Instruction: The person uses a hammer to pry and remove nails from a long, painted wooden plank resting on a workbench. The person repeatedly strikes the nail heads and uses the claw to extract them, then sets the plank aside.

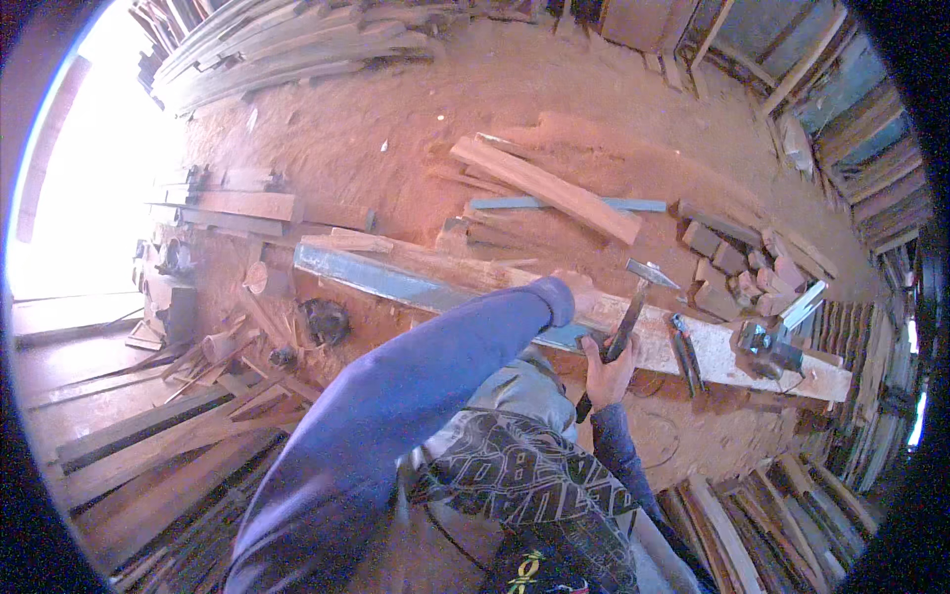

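Blue-faced board (381, 280) lies along the near edge of a long pale timber (720, 348), its blue end at the left and its other end lost behind the sleeve and hands. Midway along, the left hand (582, 295) is down at the timber, its fingers mostly hidden by the cuff, so whether it grips anything or merely presses I cannot tell. Just right of it, the right hand (612, 374) is closed around the handle of a hammer (630, 317), head pointing away from the body; contact between head and wood is unclear. Farther right, pincers (687, 354) lie across the timber, and a dark power tool (767, 348) rests near its right end. I judge the work to be partway: board laid out, hammer taken up, both hands busy. No finished result shows, and how much remains cannot be read.
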### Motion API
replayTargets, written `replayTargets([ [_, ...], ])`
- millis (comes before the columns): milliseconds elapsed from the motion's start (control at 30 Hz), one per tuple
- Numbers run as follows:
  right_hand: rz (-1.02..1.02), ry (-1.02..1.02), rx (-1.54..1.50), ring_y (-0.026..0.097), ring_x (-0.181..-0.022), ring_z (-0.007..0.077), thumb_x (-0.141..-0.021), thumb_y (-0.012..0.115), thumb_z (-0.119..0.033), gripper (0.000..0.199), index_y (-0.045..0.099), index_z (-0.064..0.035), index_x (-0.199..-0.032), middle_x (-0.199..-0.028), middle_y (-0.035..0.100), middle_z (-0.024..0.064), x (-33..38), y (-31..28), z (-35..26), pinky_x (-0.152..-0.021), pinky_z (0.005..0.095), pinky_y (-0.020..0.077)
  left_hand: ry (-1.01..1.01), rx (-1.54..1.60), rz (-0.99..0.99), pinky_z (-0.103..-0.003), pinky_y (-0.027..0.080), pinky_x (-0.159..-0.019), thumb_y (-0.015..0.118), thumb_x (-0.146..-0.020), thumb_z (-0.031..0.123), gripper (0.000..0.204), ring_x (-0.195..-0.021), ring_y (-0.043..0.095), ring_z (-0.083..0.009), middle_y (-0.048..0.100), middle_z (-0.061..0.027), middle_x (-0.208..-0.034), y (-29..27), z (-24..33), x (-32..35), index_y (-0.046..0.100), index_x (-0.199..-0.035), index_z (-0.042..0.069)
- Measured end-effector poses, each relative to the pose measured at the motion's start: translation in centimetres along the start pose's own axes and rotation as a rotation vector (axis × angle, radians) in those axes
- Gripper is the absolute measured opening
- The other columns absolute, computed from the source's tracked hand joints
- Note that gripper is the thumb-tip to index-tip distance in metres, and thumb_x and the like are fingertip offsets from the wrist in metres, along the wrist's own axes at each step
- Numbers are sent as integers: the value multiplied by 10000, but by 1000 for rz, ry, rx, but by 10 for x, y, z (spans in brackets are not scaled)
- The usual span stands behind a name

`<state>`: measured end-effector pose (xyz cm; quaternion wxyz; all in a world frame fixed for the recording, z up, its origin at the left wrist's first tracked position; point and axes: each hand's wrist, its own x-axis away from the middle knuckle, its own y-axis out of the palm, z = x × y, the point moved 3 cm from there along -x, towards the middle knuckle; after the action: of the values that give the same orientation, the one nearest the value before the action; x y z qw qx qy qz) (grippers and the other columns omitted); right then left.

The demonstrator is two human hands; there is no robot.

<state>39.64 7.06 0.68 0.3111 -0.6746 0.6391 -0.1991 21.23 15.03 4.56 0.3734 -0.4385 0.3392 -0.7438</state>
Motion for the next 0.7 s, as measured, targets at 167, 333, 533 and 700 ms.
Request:
replayTargets([
  [167, 62, 55, 12, 488, -938, 317, -759, 829, -377, 501, 549, -11, -956, -909, 502, 103, 3, 1, 9, -863, 438, 399, 17, 423, 303, -483, 536, -865, 558, -928, 240, 233, -1022, 657, -377, 679, -192, -1040, -5, -82, 8, 696, -1035, 86],
  [333, 80, -11, -9, 482, -918, 283, -755, 842, -336, 473, 534, -27, -939, -906, 478, 79, -7, 3, 7, -842, 412, 407, -59, 225, 533, -477, 526, -863, 586, -918, 189, 216, -951, 644, -385, 659, -147, -1059, -6, -110, 82, 708, -1083, 122],
  [533, 17, 78, -8, 478, -926, 282, -764, 837, -281, 448, 533, -27, -974, -904, 473, 70, -14, 1, -3, -857, 417, 402, -151, 273, 460, -435, 543, -814, 670, -866, 218, 153, -944, 658, -323, 638, -94, -1046, 28, -78, 135, 723, -985, 138],
  [700, -7, 144, -66, 490, -952, 304, -754, 837, -286, 450, 548, -23, -978, -931, 485, 95, -16, 1, -6, -869, 435, 407, -187, 292, 555, -405, 566, -752, 669, -851, 160, 190, -916, 690, -261, 638, -27, -1060, 46, -70, 143, 734, -1030, 164],
])
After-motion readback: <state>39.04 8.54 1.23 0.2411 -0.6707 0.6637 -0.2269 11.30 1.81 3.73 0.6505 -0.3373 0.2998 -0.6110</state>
